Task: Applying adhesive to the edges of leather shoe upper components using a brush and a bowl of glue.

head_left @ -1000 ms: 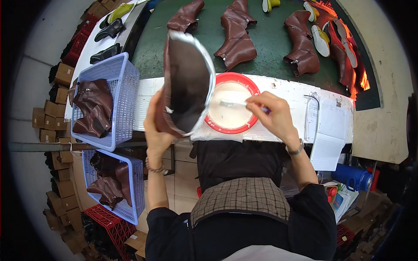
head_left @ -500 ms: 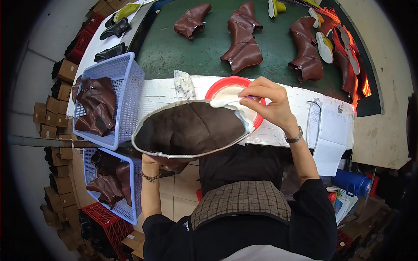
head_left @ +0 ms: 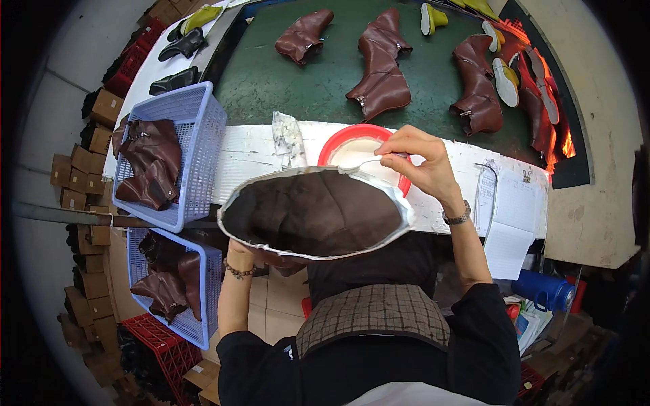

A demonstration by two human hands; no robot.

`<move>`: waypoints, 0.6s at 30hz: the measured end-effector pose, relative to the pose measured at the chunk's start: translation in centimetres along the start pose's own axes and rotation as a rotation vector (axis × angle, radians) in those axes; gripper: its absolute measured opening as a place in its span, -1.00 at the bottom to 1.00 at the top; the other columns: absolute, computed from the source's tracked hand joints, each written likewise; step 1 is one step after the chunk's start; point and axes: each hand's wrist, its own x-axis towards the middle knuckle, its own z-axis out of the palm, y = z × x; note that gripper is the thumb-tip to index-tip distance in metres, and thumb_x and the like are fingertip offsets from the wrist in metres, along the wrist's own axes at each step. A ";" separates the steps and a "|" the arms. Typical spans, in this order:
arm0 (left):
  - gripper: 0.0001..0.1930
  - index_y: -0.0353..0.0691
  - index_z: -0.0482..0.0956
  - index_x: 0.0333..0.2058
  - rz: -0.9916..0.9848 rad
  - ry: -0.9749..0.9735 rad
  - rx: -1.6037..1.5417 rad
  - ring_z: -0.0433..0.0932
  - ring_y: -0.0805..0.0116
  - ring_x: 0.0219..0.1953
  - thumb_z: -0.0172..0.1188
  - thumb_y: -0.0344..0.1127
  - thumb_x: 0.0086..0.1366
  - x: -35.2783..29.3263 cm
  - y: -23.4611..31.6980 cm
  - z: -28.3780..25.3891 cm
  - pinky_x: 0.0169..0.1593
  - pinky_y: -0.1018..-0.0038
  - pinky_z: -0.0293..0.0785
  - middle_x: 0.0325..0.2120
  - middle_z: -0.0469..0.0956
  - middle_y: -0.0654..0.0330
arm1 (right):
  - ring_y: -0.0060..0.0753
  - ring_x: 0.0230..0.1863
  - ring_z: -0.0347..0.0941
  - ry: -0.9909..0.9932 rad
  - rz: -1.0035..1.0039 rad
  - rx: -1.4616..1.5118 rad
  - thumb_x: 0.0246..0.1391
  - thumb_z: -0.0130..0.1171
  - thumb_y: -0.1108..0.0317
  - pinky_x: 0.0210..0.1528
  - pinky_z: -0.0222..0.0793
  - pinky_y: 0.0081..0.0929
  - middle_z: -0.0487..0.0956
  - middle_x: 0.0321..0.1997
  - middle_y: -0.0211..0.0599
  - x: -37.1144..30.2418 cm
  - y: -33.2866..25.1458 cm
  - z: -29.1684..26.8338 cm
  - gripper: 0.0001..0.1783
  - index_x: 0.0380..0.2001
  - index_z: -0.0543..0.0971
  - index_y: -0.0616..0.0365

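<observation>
My left hand [head_left: 240,252] holds up a brown boot upper [head_left: 318,213] from below; most of its fingers are hidden behind the leather. The upper's wide open edge faces me, with a dark lining inside and a white-coated rim all round. Between the thumb and fingers of my right hand [head_left: 425,162] is a slim small brush [head_left: 369,161], like a toothbrush, its head covered in white. That head touches the far rim of the upper. Just behind, a red bowl [head_left: 330,143] holds creamy white liquid, partly hidden by my right hand and the upper.
Brown boots [head_left: 380,68] lie on the green conveyor belt [head_left: 305,91], near a glowing heater opening [head_left: 570,141] at right. Blue baskets [head_left: 196,159] with boot uppers stand at left. A stained plastic bag [head_left: 288,139] and an open notebook [head_left: 508,233] lie on the white ledge.
The boot upper has shifted slightly right and nearer to me, its opening turning a little. The brush head has moved slightly right along the far rim.
</observation>
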 end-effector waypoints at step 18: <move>-0.19 -0.66 0.33 0.23 -0.245 -0.191 -0.194 0.49 0.10 -0.71 0.24 -0.66 -0.13 0.8 -3.6 1.7 -0.73 0.34 0.32 -0.19 0.61 -0.41 | -0.52 -0.33 0.53 -0.222 -0.182 -0.271 -0.01 0.53 0.29 -0.13 0.22 -0.46 0.67 -0.34 -0.50 3.3 -1.6 -0.5 -0.84 -0.32 0.79 0.01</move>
